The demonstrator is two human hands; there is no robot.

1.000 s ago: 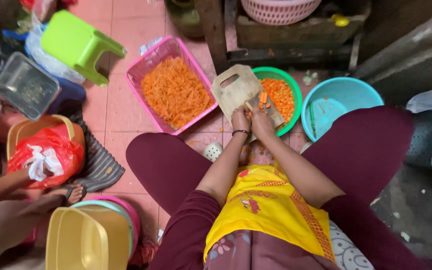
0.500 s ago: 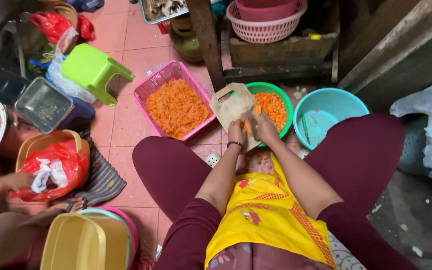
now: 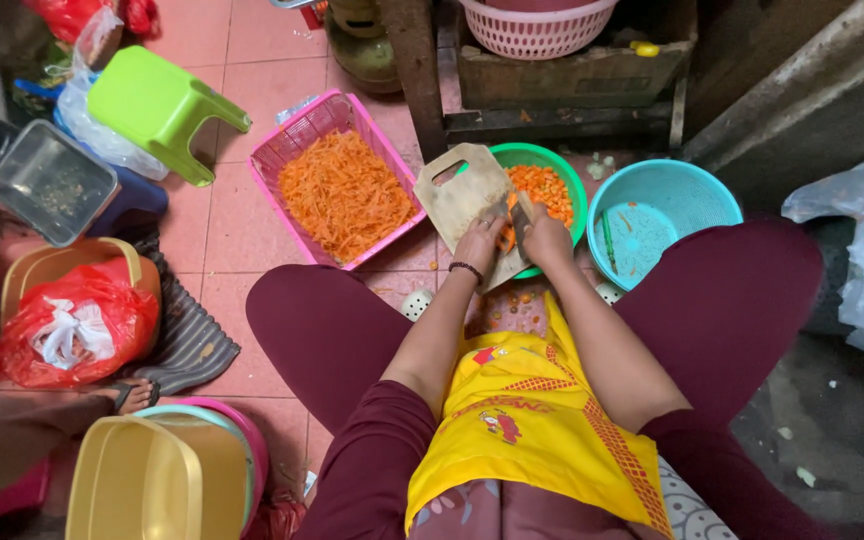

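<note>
Plainly, the left hand (image 3: 479, 245) fingers are pressed together on a stiff, light pale wooden cutting board (image 3: 464, 195) propped over the green plastic bowl (image 3: 542, 160); the right hand (image 3: 544, 235) fingers are clamped on a knife, blade barely visible. Beyond the fingertips lie slippery, firm diced carrot pieces (image 3: 542, 188).

We see two hands at work, our left hand (image 3: 479, 243) and our right hand (image 3: 547, 238). There is one wooden cutting board (image 3: 464, 192) and one green bowl (image 3: 542, 158) of carrot bits. We count one pink basket (image 3: 297, 130) full of carrot strips and one more pink basket (image 3: 537, 30) up on the shelf. There is one blue bowl (image 3: 687, 195), one green stool (image 3: 152, 100), one red bag (image 3: 77, 320), one yellow tub (image 3: 142, 480) and one clear box (image 3: 50, 182).
</note>
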